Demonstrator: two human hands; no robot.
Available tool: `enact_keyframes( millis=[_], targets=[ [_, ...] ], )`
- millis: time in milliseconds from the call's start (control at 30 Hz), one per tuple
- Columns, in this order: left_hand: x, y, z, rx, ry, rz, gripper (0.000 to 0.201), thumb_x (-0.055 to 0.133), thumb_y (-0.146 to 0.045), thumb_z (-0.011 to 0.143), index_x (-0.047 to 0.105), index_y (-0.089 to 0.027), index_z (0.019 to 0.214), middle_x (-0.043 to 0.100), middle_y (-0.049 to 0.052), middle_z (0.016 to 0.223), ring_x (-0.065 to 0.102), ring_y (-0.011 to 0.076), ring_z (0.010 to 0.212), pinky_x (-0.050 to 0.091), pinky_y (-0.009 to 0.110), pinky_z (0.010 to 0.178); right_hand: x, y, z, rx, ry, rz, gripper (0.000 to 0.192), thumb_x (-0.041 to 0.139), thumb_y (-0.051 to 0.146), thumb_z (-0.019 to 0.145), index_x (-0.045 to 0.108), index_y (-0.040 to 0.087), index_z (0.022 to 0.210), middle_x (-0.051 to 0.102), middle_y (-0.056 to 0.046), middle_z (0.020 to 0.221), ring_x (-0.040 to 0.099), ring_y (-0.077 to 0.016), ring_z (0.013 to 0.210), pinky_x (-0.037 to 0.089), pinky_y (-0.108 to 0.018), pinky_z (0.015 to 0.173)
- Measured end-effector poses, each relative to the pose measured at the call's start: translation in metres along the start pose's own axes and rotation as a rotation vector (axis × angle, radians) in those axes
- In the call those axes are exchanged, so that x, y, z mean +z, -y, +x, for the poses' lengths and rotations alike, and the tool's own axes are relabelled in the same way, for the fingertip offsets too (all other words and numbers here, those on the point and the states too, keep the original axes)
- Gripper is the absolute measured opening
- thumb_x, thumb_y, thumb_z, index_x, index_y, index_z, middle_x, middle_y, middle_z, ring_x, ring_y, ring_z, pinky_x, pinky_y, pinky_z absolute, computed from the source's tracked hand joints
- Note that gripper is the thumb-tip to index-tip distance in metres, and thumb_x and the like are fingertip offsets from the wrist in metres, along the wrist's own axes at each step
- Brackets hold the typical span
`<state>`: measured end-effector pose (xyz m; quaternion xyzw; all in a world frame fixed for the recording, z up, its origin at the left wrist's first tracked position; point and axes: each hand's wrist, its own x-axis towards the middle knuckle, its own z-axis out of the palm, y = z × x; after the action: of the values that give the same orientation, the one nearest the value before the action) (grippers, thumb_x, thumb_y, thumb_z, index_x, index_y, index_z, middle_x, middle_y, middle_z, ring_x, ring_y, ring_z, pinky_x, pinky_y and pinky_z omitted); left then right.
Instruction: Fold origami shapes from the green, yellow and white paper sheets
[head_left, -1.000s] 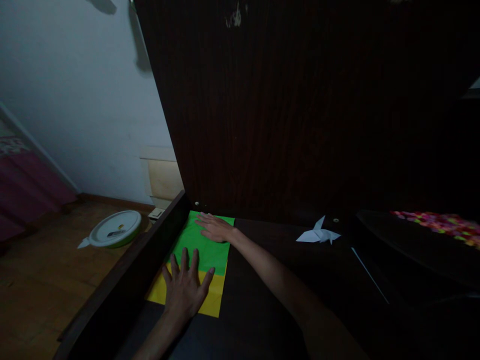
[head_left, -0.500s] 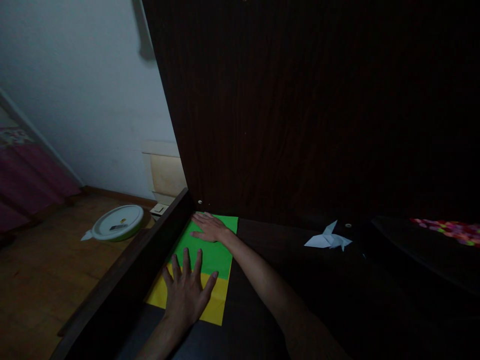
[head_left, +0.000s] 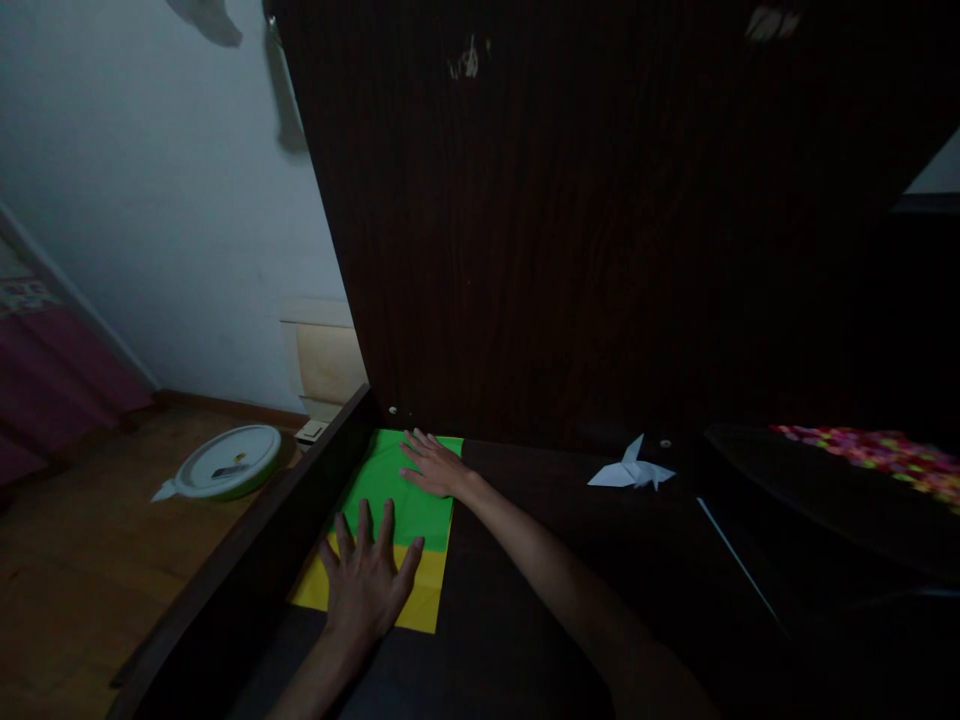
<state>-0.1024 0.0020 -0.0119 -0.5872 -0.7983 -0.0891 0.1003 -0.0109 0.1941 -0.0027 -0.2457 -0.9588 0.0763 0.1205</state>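
Note:
A sheet of paper, its far part green (head_left: 415, 520) and its near strip yellow (head_left: 421, 590), lies flat on the dark tabletop in the corner. Whether it is one folded sheet or two layers, I cannot tell. My left hand (head_left: 364, 582) rests on the near part with fingers spread, across the line where the colours meet. On the far green part lies my right hand (head_left: 433, 466), flat with its fingers stretched toward the upper left. Neither hand grips anything. To the right sits a white folded-paper figure (head_left: 631, 472).
A raised dark edge (head_left: 247, 530) borders the tabletop on the left, and a tall wooden panel (head_left: 525, 250) stands behind it. At the right are a thin pale rod-like line (head_left: 739, 560) and a colourful patterned item (head_left: 877, 450). A round lidded container (head_left: 229, 460) is on the floor.
My right hand has slid a little to the right over the green paper, away from the left edge. My left hand stays spread in place. The view has shifted slightly.

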Motion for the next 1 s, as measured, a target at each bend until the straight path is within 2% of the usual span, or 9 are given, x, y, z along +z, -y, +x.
enact_keyframes(
  millis=[167,333,500,633,833,933,1000],
  targets=[
    [0.005,0.002,0.0,0.01,-0.009,-0.004,0.066,0.039,-0.054,0.093,0.045,-0.016,0.147,0.036,0.022,0.154,0.025,0.0516,0.14,0.024,0.07,0.104,0.004,-0.014,-0.02,0.038,0.023,0.001,0.064,0.037,0.049,0.101,0.036,0.008,0.15,0.028,-0.016,0.158,0.02,-0.0292,0.148,0.022,-0.048,0.12],
    [0.006,0.002,-0.001,0.017,0.019,0.037,0.067,0.04,-0.056,0.093,0.044,-0.018,0.148,0.036,0.022,0.155,0.027,0.0518,0.14,0.02,0.072,0.105,0.004,-0.016,-0.026,0.036,0.024,0.007,0.066,0.037,0.053,0.101,0.032,0.011,0.152,0.025,-0.013,0.159,0.018,-0.0271,0.149,0.015,-0.049,0.122],
    [-0.001,0.0,0.0,0.011,0.053,0.044,0.069,0.043,-0.058,0.092,0.043,-0.017,0.148,0.036,0.022,0.155,0.027,0.0501,0.141,0.018,0.071,0.107,0.0,-0.014,-0.025,0.042,0.028,0.017,0.064,0.039,0.052,0.101,0.034,0.012,0.151,0.028,-0.014,0.158,0.02,-0.0273,0.148,0.017,-0.048,0.121],
    [-0.011,-0.003,0.0,0.014,0.029,0.027,0.065,0.044,-0.052,0.095,0.043,-0.016,0.148,0.037,0.023,0.154,0.025,0.0509,0.141,0.019,0.071,0.107,-0.005,-0.01,-0.028,0.04,-0.01,0.033,0.058,0.039,0.045,0.103,0.036,0.01,0.15,0.028,-0.015,0.158,0.019,-0.0293,0.149,0.018,-0.05,0.12],
    [-0.016,0.002,0.003,0.07,-0.036,-0.033,0.058,0.038,-0.048,0.098,0.044,-0.017,0.147,0.036,0.018,0.156,0.021,0.0481,0.144,0.019,0.073,0.107,-0.031,-0.005,-0.049,0.013,-0.096,0.089,0.053,0.037,0.04,0.104,0.038,0.012,0.149,0.023,-0.014,0.16,0.014,-0.028,0.15,0.017,-0.05,0.121],
    [-0.014,0.006,0.008,0.132,-0.017,-0.039,0.058,0.038,-0.046,0.098,0.044,-0.017,0.147,0.036,0.017,0.156,0.02,0.0481,0.144,0.018,0.074,0.107,-0.054,-0.009,-0.076,0.024,-0.131,0.124,0.052,0.033,0.043,0.104,0.037,0.018,0.15,0.025,-0.01,0.16,0.018,-0.0244,0.149,0.02,-0.05,0.121],
    [-0.012,0.007,0.011,0.143,0.007,-0.036,0.061,0.039,-0.048,0.097,0.043,-0.014,0.148,0.035,0.018,0.156,0.021,0.0492,0.143,0.021,0.073,0.107,-0.072,-0.014,-0.103,0.034,-0.149,0.143,0.051,0.034,0.044,0.104,0.041,0.019,0.148,0.028,-0.009,0.159,0.021,-0.0235,0.149,0.021,-0.049,0.121]
  ],
)
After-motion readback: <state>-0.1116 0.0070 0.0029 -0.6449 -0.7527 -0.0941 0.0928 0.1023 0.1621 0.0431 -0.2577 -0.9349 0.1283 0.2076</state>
